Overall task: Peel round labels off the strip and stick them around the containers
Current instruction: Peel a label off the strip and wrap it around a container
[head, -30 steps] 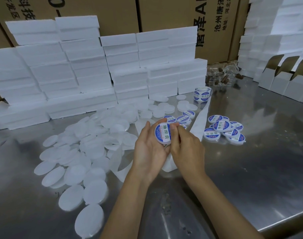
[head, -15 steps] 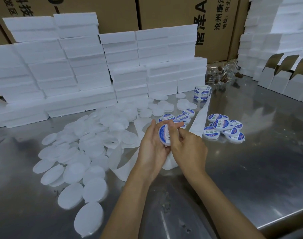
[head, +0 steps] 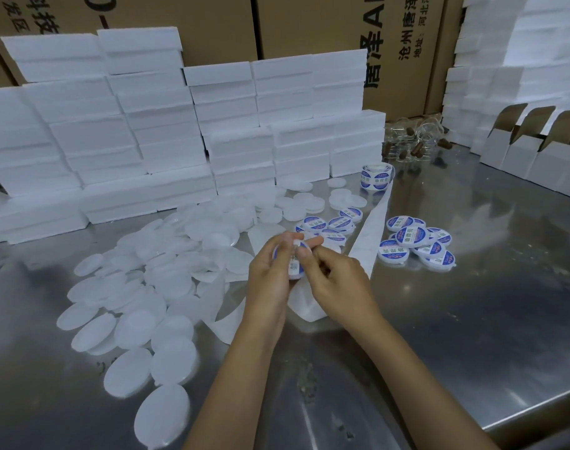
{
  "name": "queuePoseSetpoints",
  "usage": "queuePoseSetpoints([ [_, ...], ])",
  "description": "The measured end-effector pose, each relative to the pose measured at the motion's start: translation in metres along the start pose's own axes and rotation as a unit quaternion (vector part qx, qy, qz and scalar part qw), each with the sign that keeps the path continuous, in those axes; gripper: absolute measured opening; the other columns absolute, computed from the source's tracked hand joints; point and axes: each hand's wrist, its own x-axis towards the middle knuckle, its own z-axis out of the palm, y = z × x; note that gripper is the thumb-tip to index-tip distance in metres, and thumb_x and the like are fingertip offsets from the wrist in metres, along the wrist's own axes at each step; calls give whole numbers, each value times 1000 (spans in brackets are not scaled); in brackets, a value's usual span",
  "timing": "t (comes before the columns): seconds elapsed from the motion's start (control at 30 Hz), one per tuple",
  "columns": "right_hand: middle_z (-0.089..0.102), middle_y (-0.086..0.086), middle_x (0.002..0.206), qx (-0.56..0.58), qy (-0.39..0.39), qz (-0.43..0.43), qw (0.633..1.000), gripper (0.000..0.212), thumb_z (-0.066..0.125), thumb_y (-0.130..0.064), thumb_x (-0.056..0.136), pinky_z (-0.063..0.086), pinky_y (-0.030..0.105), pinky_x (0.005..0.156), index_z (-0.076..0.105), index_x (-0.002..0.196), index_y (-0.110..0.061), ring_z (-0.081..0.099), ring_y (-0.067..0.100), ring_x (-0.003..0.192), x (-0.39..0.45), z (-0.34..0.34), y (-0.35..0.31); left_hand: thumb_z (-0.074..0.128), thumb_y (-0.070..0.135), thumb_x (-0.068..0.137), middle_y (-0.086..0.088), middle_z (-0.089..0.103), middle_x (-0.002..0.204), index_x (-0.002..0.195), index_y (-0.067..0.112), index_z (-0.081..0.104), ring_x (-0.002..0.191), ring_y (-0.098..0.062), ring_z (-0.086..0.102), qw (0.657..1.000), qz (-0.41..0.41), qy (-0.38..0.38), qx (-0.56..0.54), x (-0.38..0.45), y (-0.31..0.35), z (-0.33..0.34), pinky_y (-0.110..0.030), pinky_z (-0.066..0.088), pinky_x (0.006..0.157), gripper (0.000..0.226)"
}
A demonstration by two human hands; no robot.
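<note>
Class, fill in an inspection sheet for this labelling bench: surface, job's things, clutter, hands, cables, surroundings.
Surface: steel table, shiny, some smudges.
Job's things: held container edge-on; label roll with backing strip trailing toward the hands; labelled containers grouped at right; unlabelled white containers spread at left.
Clutter: glass bottles at the back.
Hands: left hand grips the container; right hand pinches at its rim.
Cables: nothing seen.
Surroundings: stacked white boxes, cardboard cartons.

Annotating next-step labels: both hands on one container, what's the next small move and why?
Probably set it down with the labelled pile to the right. The left hand holds the container on edge, the right hand pinches at its rim, and a blue label already shows on it, so pressing looks nearly finished.
</note>
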Motion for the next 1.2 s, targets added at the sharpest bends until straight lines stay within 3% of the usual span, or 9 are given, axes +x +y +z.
queuePoseSetpoints([
  [0.1, 45, -7, 51, 14, 21, 14, 1000, 48, 50, -47, 98, 36, 34, 56, 43, 60, -20, 41, 10, 54, 5, -3, 5, 55, 36, 99, -7, 76, 111, 117, 14, 63, 107, -24, 72, 996, -31, -2, -83, 4, 0, 1, -29, 60, 80, 30],
  [0.23, 59, 2, 64, 109, 174, 140, 969, 49, 47, -44, 101, 42, 35, 65, 59, 73, -6, 52, 18, 63, 23, -23, 22, 71, 36, 83, -5, 68, 128, 136, 30, 51, 109, -26, 71, 992, -62, -7, -113, 5, -2, 0, -36, 60, 87, 57],
  [0.4, 65, 2, 73, 221, 272, 349, 869, 50, 42, -45, 102, 42, 32, 60, 66, 75, -11, 51, 16, 59, 40, -55, 63, 61, 19, 98, -12, 70, 124, 133, 23, 54, 106, -30, 72, 990, -71, 14, -119, 10, -1, -3, -38, 60, 88, 37],
  [0.5, 64, 2, 65, 222, 287, 363, 858, 50, 42, -43, 102, 39, 29, 45, 67, 73, -12, 49, 18, 47, 41, -61, 69, 56, 17, 100, -14, 74, 114, 131, 15, 56, 103, -32, 73, 990, -67, 19, -121, 10, 1, -5, -36, 62, 84, 31],
  [0.6, 65, 2, 64, 213, 284, 365, 861, 49, 42, -43, 102, 38, 27, 42, 66, 70, -14, 48, 20, 42, 41, -60, 66, 52, 12, 101, -20, 75, 105, 121, 7, 61, 96, -35, 74, 990, -72, 39, -118, 10, 5, -7, -37, 63, 79, 22],
  [0.8, 64, 1, 64, 194, 257, 345, 882, 44, 39, -37, 103, 40, 32, 49, 69, 78, -15, 46, 13, 39, 36, -57, 69, 53, 9, 99, -17, 73, 72, 104, 0, 65, 62, -30, 71, 987, -102, 78, -99, 12, 10, -7, -34, 60, 55, 16],
  [0.87, 62, -1, 62, 167, 256, 313, 899, 38, 41, -30, 100, 40, 30, 55, 69, 80, -15, 51, 16, 51, 34, -52, 66, 54, 9, 98, -15, 72, 68, 103, 0, 65, 58, -28, 70, 985, -109, 89, -96, 13, 10, -7, -33, 59, 52, 16],
  [1.0, 65, -8, 74, 60, 218, 198, 954, 30, 46, -26, 98, 45, 32, 69, 69, 82, -15, 60, 19, 75, 29, -35, 51, 55, 8, 95, -15, 71, 67, 97, 2, 67, 53, -26, 68, 981, -127, 105, -102, 14, 8, -9, -32, 58, 50, 14],
  [1.2, 62, -7, 71, -80, 141, -10, 987, 22, 56, -24, 94, 36, 27, 61, 65, 76, -15, 50, 12, 77, 48, -8, 14, 54, 10, 96, -19, 76, 81, 102, 0, 65, 67, -30, 74, 979, -135, 110, -108, 16, 3, -13, -33, 60, 55, 16],
])
